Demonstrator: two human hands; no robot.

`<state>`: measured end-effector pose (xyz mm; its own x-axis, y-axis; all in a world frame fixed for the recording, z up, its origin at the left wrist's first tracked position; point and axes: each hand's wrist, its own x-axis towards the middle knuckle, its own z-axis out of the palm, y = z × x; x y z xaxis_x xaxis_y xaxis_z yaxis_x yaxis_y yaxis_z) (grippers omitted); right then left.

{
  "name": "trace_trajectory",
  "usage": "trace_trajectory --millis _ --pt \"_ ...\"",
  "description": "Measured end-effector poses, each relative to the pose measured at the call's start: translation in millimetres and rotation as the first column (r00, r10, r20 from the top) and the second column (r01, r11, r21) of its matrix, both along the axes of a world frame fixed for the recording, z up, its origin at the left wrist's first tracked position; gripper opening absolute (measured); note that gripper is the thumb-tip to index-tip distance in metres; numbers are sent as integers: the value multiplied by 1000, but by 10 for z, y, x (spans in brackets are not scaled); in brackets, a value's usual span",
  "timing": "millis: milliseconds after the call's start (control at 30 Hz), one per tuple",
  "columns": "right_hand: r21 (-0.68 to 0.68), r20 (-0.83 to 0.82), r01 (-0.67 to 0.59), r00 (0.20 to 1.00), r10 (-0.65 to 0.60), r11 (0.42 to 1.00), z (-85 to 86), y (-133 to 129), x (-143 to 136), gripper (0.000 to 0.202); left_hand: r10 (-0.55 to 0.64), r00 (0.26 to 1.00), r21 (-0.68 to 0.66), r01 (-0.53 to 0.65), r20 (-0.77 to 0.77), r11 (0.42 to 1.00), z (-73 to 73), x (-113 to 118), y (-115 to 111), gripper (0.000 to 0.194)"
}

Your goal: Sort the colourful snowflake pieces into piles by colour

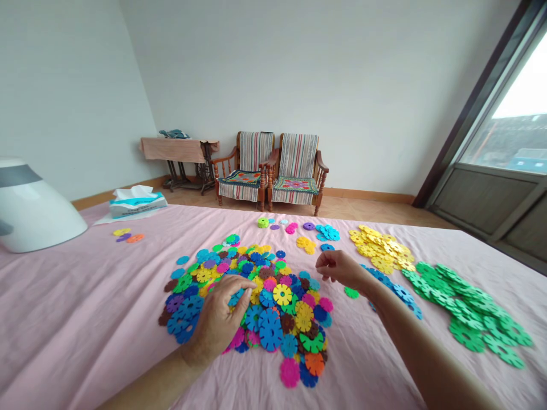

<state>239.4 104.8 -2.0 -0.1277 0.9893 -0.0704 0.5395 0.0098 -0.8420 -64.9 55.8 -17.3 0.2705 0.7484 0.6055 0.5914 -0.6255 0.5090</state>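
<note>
My left hand (pixel 222 313) is over the left middle of a mixed heap of notched plastic discs (pixel 270 330) in many colours. Its thumb and forefinger come close together at the tips, and whatever is in them cannot be made out. My right hand (pixel 339 269) hovers just right of the heap, fingers curled together; I cannot see a disc in it. A single green disc (pixel 351 292) lies under its wrist. Close by are dark blue discs (pixel 395 290), partly behind my right forearm, and a few yellow-orange discs (pixel 306 245).
Yellow discs (pixel 380 247) and green discs (pixel 465 304) lie in piles at right. Light blue discs (pixel 327 232) and small colour groups line the back. On the pink cloth (pixel 106 296) at left stand a tissue pack (pixel 139 205) and a white appliance (pixel 38 210). Two chairs (pixel 277 171) stand beyond.
</note>
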Motion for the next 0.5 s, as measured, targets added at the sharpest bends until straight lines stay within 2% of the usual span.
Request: trace_trajectory --millis 100,233,333,500 --pt "-36 141 -171 975 175 985 128 -105 -30 13 -4 1000 1 4 0 1000 9 0 -2 16" --pt "0 472 -255 852 225 967 217 -188 -112 23 -6 1000 9 6 -7 1000 19 1 -5 16" --pt "-40 498 -277 828 260 960 255 -218 -151 22 -3 1000 9 3 -9 1000 25 3 -9 16" --pt "-114 408 -402 815 411 909 281 -248 -179 26 -8 1000 8 9 -17 1000 25 8 -9 16"
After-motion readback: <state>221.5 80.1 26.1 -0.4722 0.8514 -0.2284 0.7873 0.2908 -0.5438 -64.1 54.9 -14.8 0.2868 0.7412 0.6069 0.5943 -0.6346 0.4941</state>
